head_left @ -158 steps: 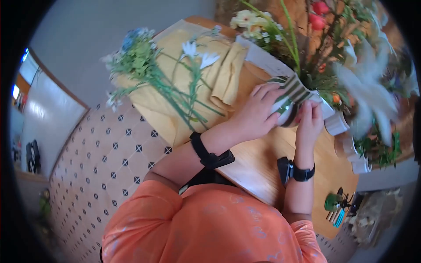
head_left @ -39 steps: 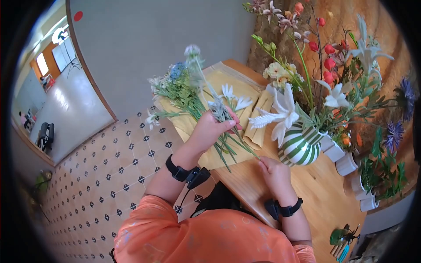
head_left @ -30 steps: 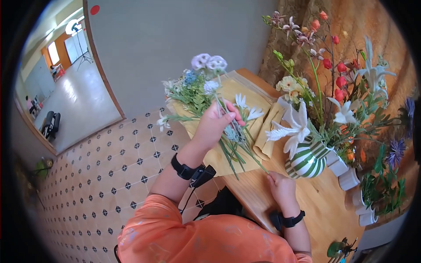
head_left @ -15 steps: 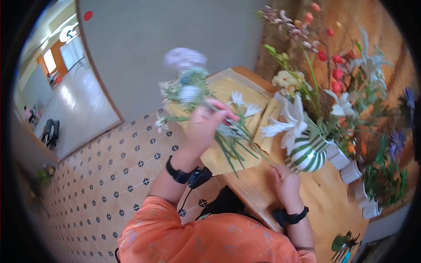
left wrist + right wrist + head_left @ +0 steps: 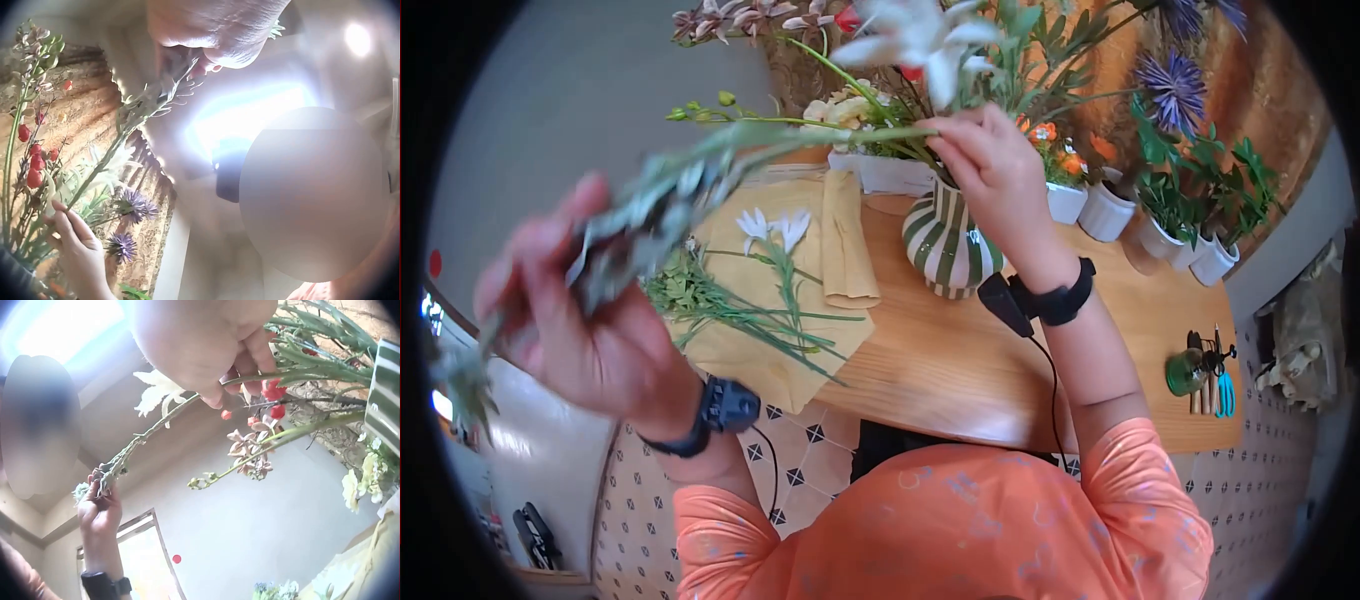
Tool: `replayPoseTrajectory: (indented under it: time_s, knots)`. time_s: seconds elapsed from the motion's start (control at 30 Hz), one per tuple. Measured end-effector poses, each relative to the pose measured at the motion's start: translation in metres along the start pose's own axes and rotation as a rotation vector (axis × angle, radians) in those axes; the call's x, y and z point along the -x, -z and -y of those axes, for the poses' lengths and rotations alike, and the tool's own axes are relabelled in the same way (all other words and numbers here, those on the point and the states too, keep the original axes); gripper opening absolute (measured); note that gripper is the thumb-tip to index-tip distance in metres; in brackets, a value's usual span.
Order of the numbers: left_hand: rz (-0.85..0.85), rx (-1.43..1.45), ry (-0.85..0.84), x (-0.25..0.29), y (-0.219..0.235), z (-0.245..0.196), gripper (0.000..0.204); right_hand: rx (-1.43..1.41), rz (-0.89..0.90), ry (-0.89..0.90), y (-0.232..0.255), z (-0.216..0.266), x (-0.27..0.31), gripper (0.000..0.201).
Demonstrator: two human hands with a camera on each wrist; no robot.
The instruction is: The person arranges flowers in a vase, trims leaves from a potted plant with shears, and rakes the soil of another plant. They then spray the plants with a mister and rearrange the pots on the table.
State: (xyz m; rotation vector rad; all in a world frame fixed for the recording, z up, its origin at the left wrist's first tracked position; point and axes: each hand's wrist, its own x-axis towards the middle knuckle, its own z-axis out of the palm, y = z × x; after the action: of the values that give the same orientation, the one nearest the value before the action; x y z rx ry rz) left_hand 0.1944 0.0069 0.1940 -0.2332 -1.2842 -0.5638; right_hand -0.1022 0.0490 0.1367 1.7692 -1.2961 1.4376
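A long grey-green leafy stem (image 5: 690,185) spans both hands in the head view. My left hand (image 5: 590,330), raised at the left, has its fingers curled round the leafy part. Thumb and fingers of my right hand (image 5: 1000,175) pinch the stem's lower end, above the mouth of the green-and-white striped vase (image 5: 950,240). In the right wrist view the stem (image 5: 147,434) runs from the right hand (image 5: 206,344) down to the left hand (image 5: 100,515). Tall flowers stand in the vase, including a blurred white bloom (image 5: 925,45) and purple spiky ones (image 5: 1175,90).
Cut stems (image 5: 750,315) and white flowers (image 5: 775,228) lie on tan paper (image 5: 745,370) at the table's left. White pots (image 5: 1105,212) with plants line the back right. A green bottle (image 5: 1185,372) and blue-handled scissors (image 5: 1224,395) are near the right edge.
Both hands have risen, the left toward the far left and the right to above the vase, with the leafy stem between them. The head view has turned rightward. The vase stays on the table.
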Motion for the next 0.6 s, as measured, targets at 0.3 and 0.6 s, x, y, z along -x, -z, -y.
replayPoseTrajectory:
  time_s: [0.3, 0.6]
  knots:
    - [0.374, 0.097, 0.253, -0.047, -0.070, 0.065, 0.014, 0.170, 0.241, -0.165, 0.003, -0.022, 0.017, 0.012]
    - [0.194, -0.186, 0.175, -0.049, -0.121, 0.049, 0.012, 0.255, 0.264, -0.199, 0.010, -0.015, 0.005, 0.013]
